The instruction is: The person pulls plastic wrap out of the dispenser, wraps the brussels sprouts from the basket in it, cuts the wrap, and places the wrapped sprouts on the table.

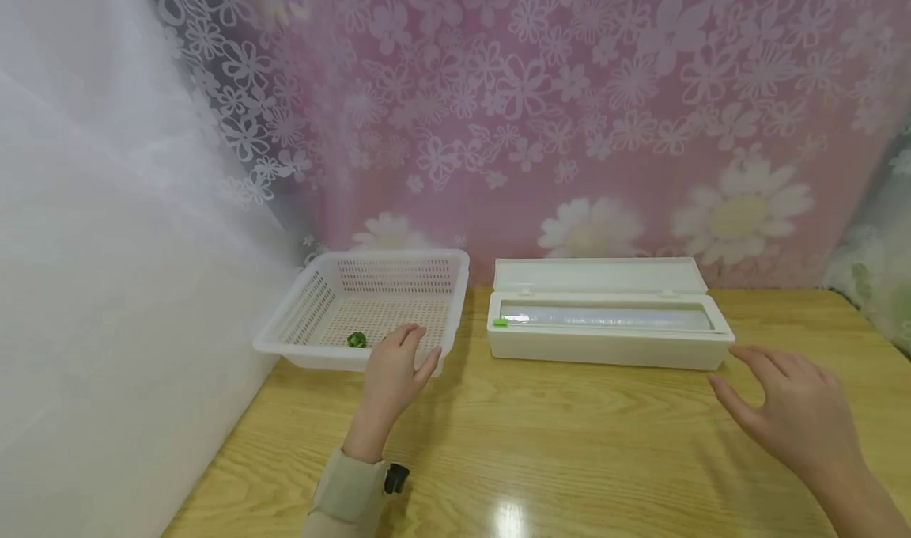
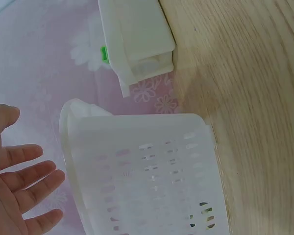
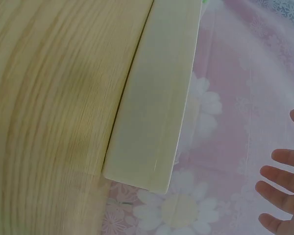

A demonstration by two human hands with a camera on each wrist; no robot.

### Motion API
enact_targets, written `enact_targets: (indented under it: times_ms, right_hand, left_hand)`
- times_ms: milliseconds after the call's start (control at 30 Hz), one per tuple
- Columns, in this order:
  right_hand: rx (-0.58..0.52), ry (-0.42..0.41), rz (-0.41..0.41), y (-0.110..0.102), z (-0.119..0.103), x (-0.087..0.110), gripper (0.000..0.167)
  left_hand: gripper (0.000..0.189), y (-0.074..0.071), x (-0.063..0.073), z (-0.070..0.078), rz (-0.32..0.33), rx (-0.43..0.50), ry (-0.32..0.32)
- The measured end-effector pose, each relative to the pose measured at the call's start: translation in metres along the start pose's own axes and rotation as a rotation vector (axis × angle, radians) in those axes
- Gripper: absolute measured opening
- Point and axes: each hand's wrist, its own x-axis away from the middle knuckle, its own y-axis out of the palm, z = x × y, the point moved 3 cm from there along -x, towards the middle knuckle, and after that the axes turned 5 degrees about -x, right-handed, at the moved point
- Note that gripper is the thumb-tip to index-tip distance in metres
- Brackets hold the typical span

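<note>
My left hand (image 1: 391,373) hovers over the front right rim of a white perforated plastic basket (image 1: 313,356), fingers relaxed and holding nothing. Inside the basket lies a small dark green vegetable (image 1: 357,339), whose kind I cannot tell; part of the basket floor is hidden behind the hand. To the right stands a white cling film dispenser (image 1: 608,350) with its lid (image 1: 598,275) raised and a roll of film (image 1: 605,317) inside. A green slide cutter (image 1: 500,322) sits at its left end. Near the dispenser's right end, my right hand (image 1: 804,411) is spread with nothing in it.
Both containers stand toward the back of a wooden table (image 1: 541,443). A pink flowered curtain (image 1: 498,126) hangs behind them. White sheeting (image 1: 107,245) runs down the left side, close to the basket. A gap of tabletop separates basket and dispenser.
</note>
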Motion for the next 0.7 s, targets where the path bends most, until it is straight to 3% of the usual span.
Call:
enact_targets:
  times_ms: [233, 433, 600, 700]
  right_hand:
    - [-0.033, -0.073, 0.060, 0.004, -0.001, -0.009, 0.077]
    - [-0.097, -0.107, 0.064, 0.009, 0.005, -0.014, 0.059]
    - [-0.143, -0.056, 0.020, 0.016, 0.013, -0.014, 0.038]
    - [-0.157, -0.022, -0.009, 0.020, 0.016, -0.014, 0.036]
  left_hand:
    - [0.037, 0.006, -0.010, 0.006, 0.015, 0.013, 0.022]
    - [0.034, 0.016, -0.023, 0.015, 0.029, 0.073, 0.026]
    - [0.035, 0.025, -0.037, 0.027, 0.006, 0.077, 0.032]
    - [0.036, 0.031, -0.044, 0.036, -0.034, 0.086, 0.034]
